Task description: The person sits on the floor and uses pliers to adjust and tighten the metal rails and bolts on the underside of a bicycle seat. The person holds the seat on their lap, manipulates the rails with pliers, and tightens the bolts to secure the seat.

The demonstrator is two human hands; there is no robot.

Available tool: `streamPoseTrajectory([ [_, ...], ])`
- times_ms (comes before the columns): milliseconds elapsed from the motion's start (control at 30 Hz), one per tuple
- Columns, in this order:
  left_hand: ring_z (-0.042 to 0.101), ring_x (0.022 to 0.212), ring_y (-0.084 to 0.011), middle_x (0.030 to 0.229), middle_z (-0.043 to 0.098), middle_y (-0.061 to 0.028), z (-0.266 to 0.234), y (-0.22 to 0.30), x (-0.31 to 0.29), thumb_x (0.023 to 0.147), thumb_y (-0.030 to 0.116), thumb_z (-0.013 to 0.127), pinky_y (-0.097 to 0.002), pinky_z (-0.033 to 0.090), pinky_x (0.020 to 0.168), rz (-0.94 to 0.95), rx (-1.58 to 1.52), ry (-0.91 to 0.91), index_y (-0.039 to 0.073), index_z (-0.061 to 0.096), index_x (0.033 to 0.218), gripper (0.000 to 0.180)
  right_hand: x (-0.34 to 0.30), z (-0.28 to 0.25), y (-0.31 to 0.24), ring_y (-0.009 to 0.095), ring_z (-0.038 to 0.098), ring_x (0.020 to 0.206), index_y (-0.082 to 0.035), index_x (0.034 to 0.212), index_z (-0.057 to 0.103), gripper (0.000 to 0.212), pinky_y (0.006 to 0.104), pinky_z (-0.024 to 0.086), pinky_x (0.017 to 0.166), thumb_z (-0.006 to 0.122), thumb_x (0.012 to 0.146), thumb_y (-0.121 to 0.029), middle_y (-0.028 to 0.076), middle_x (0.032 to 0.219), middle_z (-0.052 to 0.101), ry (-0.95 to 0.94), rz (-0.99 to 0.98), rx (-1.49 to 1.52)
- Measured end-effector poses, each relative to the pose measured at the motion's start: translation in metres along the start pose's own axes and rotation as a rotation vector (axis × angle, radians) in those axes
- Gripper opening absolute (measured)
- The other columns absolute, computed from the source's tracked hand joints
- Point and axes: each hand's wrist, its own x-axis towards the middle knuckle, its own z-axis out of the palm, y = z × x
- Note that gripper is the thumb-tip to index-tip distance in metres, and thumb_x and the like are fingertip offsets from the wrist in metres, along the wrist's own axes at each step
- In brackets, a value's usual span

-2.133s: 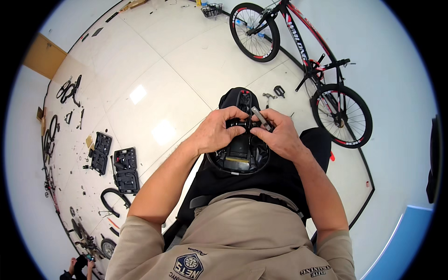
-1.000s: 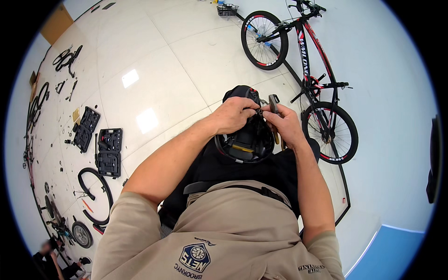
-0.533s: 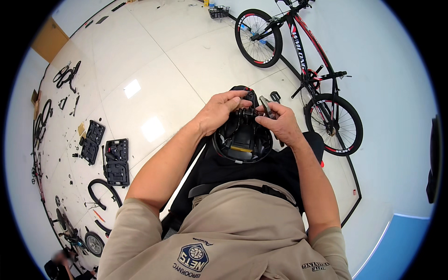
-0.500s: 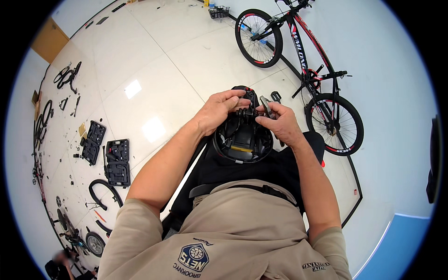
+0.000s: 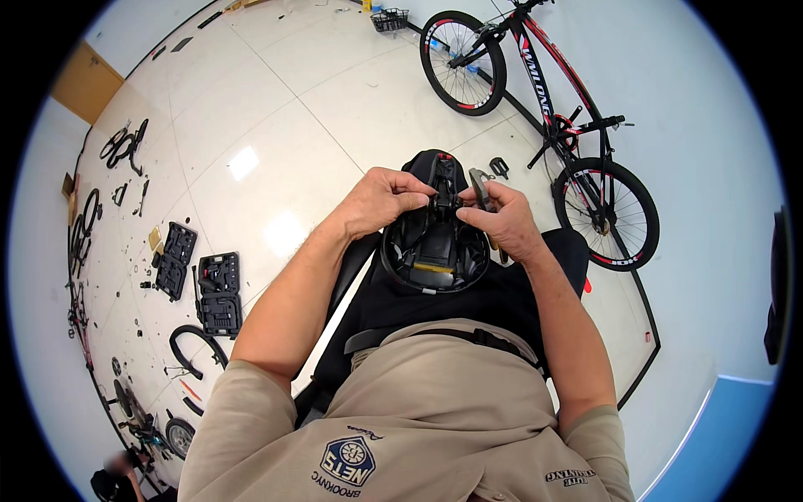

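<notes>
On my lap lies what looks like a bicycle saddle (image 5: 436,245), underside up. Its wide rounded end is toward my belt and its narrow nose points away, with dark metal parts across the middle. My left hand (image 5: 375,203) is closed in a pinch at the left side of those parts; what the fingertips grip is too small to make out. My right hand (image 5: 507,219) is wrapped round a grey metal hand tool (image 5: 479,186) that looks like pliers. The thumb and forefinger of that hand touch the right side of the same metal parts.
A black and red bicycle (image 5: 548,92) leans along the wall at the right, with a loose pedal (image 5: 499,167) near it. Open black tool cases (image 5: 219,293), a black tyre-like arc (image 5: 174,343) and scattered bike parts lie at the left. Another person (image 5: 117,481) is at lower left.
My left hand has drawn back slightly from the saddle's nose, and its fingers now pinch beside the middle metal parts. My right hand stays in place with the tool. The view has shifted slightly.
</notes>
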Motion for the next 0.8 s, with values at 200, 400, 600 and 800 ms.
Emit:
streamPoseTrajectory([
  [200, 0.064, 0.121, -0.0184, 0.127, 0.072, -0.0089, -0.004, 0.003, -0.012, 0.082, -0.001, 0.082, -0.0335, 0.048, 0.11, 0.11, -0.111, -0.124, 0.004, 0.067, 0.136, 0.057, -0.001, 0.003, 0.005, 0.005, 0.059, 0.079, 0.003, 0.109, 0.072, 0.028, 0.0209, 0.049, 0.073, 0.082, 0.084, -0.007, 0.0, 0.09, 0.069, 0.009, -0.032, 0.047],
  [400, 0.062, 0.128, -0.0263, 0.131, 0.071, -0.0112, 0.004, 0.019, -0.024, 0.068, 0.008, 0.092, -0.0395, 0.044, 0.115, 0.134, 0.293, -0.076, 0.014, 0.065, 0.142, 0.079, -0.006, 0.003, 0.006, 0.003, 0.059, 0.078, 0.003, 0.11, 0.073, 0.027, 0.0194, 0.048, 0.072, 0.08, 0.085, -0.004, -0.001, 0.09, 0.069, 0.024, -0.037, 0.085],
  [600, 0.064, 0.125, -0.0295, 0.131, 0.071, -0.0143, 0.003, 0.024, -0.028, 0.07, 0.013, 0.092, -0.0409, 0.048, 0.11, 0.132, 0.395, -0.074, 0.014, 0.063, 0.144, 0.079, -0.006, 0.002, 0.008, 0.003, 0.059, 0.079, 0.002, 0.111, 0.073, 0.028, 0.0193, 0.048, 0.072, 0.081, 0.086, -0.005, -0.001, 0.09, 0.069, 0.015, -0.044, 0.061],
  [800, 0.065, 0.125, -0.0301, 0.132, 0.069, -0.0175, 0.004, 0.021, -0.028, 0.073, 0.009, 0.089, -0.0394, 0.049, 0.11, 0.22, 0.403, -0.077, 0.006, 0.059, 0.144, 0.077, -0.008, 0.006, 0.008, 0.003, 0.059, 0.079, 0.002, 0.111, 0.073, 0.028, 0.0196, 0.047, 0.071, 0.081, 0.086, -0.007, -0.002, 0.088, 0.069, 0.051, -0.032, 0.046],
])
